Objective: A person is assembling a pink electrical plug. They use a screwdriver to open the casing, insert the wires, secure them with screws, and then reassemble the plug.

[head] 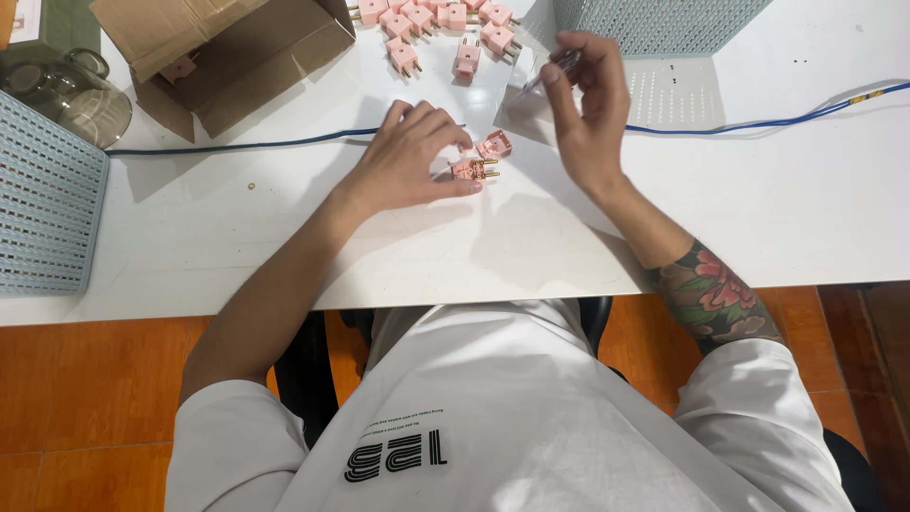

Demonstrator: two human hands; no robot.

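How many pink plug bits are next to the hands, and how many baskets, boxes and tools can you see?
Pink plug bits: 2
Blue baskets: 2
Cardboard box: 1
Thin tool in the right hand: 1
Total: 6

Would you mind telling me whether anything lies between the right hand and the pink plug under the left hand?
Only a separate pink plug piece lies on the white table between the raised right hand, which holds a slim tool, and the pink plug under the left hand.
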